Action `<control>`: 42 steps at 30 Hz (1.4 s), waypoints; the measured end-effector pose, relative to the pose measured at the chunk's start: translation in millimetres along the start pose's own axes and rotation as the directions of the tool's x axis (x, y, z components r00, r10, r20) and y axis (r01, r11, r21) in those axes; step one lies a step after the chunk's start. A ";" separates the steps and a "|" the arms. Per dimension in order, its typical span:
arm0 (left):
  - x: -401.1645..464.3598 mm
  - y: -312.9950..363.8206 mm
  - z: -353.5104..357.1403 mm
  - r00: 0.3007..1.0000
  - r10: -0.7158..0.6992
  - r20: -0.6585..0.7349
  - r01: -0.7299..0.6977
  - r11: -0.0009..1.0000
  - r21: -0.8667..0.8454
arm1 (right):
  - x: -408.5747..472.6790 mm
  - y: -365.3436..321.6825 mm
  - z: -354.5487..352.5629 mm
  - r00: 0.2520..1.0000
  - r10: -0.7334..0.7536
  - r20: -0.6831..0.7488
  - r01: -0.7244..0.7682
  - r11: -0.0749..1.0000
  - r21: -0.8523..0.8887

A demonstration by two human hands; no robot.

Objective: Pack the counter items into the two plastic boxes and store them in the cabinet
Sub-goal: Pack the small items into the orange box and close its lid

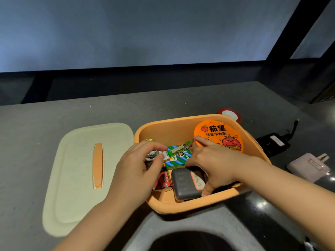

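While the orange box (181,205) already holds most of the load, packing isn't done: left hand (139,169) pinches a small green-and-white packet (167,155) over the box, right hand (215,163) is spread flat among the contents, index finger touching the noodle cup (220,135). Under the right palm: a grey case (183,183); by the left fingers, a red can (164,181). Left of the left hand, the cream lid (81,178) lies off. Beyond the right wrist, a black adapter (273,144) and a white charger (308,167) sit unpacked on the counter (54,120). Second box and cabinet not visible. Cup reads 茄皇 / 茄皇牛肉面; other labels illegible.
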State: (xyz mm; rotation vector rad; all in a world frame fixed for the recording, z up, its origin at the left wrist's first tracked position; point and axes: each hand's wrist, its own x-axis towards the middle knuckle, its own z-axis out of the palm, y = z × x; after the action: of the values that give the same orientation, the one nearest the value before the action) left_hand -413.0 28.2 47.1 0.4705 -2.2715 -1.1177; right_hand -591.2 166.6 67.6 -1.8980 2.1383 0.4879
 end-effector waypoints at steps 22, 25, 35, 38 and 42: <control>-163.3 -63.3 -165.9 0.847 -0.328 -0.418 0.414 0.900 0.132 | 55.9 -192.3 -83.7 0.850 -0.113 -0.515 0.318 0.889 0.330; -219.6 -78.7 -202.0 0.768 -0.409 -0.493 0.526 0.842 0.122 | 84.9 -250.5 -78.7 0.848 -0.214 -0.484 0.419 0.831 0.366; -309.1 -111.2 -275.2 0.688 -0.499 -0.526 0.682 0.692 0.236 | 153.3 -355.4 -52.4 0.871 -0.184 -0.456 0.414 0.775 0.478; -308.9 -129.2 -276.6 0.790 -0.527 -0.313 0.612 0.648 0.453 | 179.7 -389.5 -49.0 0.852 -0.202 -0.483 0.417 0.820 0.393; -307.5 -147.7 -272.7 0.804 -0.538 -0.253 0.583 0.630 0.514 | 211.7 -430.1 -38.5 0.793 -0.346 -0.501 0.473 0.869 0.148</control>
State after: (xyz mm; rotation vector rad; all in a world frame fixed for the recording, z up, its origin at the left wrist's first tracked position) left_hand 6.0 -61.8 -36.9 1.5358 -2.4292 -0.6012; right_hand -190.3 -84.8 -18.3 -2.3925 1.7972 -0.3657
